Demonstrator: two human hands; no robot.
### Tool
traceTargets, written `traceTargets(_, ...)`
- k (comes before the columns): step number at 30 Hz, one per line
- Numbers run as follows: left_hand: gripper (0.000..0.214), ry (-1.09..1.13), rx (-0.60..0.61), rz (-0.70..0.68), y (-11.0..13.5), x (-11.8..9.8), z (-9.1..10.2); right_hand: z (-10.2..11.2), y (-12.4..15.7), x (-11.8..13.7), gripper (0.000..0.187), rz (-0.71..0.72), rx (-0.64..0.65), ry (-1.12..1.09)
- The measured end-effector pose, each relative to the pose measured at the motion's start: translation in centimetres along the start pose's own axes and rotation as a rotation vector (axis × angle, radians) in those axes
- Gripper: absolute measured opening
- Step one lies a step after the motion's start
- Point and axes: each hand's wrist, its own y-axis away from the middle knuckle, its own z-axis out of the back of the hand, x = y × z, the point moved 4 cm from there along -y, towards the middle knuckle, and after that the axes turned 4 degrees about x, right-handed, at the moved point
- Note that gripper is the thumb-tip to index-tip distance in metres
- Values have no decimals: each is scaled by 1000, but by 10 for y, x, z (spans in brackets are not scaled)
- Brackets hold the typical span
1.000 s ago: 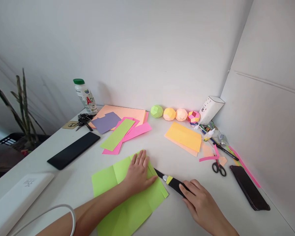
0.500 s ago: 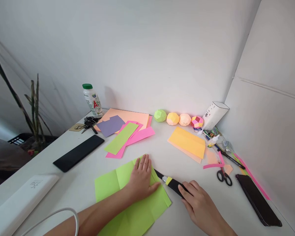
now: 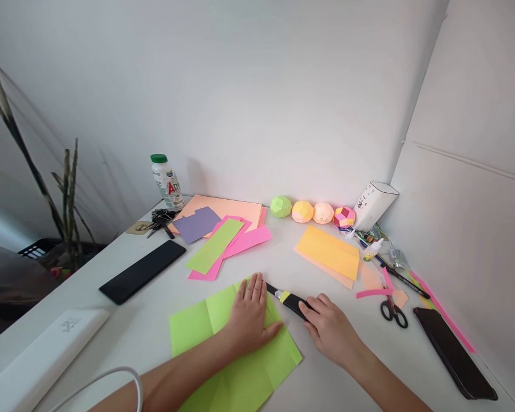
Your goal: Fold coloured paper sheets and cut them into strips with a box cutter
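A black slab (image 3: 142, 272) lies at ten o'clock from a creased green sheet (image 3: 240, 379), spread at six o'clock on a white worktop (image 3: 280, 257). The left hand (image 3: 249, 317) lies flat on the sheet, its grip released, thumb apart. Beside its fingertips, the blade of a black-and-yellow knife (image 3: 293, 303) points to ten o'clock; the right hand (image 3: 329, 327) clenches its grip around the handle. Scissors (image 3: 393, 312) rest near that hand's three o'clock.

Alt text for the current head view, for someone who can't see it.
Left hand spread flat on a creased green sheet; right hand holds a cutter, its blade near the left fingertips. Beyond, paper pieces lie on a white table, with four paper balls in a row near the wall.
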Motion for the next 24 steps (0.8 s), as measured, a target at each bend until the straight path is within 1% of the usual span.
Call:
traceTargets(7,93,-3,18,-11,0,-2,3,-14,-14,-5,35,25,-127,-36)
traceTargets(11,94,29,-12,-20,1,-1,0,-22,-15,-11,35,5,-174,-62)
traceTargets(13,92,71,-49,-4,0,2,-3,-22,-12,-16,35,-8,-193,-78)
traceTargets(15,85,138,-93,43,-1,9,-7,-21,-9,-22,36,-13,-205,-99)
traceTargets(18,69,253,-137,120,-6,22,-11,-18,-2,-32,35,-4,-207,-143)
traceTargets(21,57,347,-189,154,-11,33,-12,-16,4,-41,33,25,-203,-193)
traceTargets(24,52,451,-256,177,-14,41,-9,-15,6,-45,31,63,-204,-237)
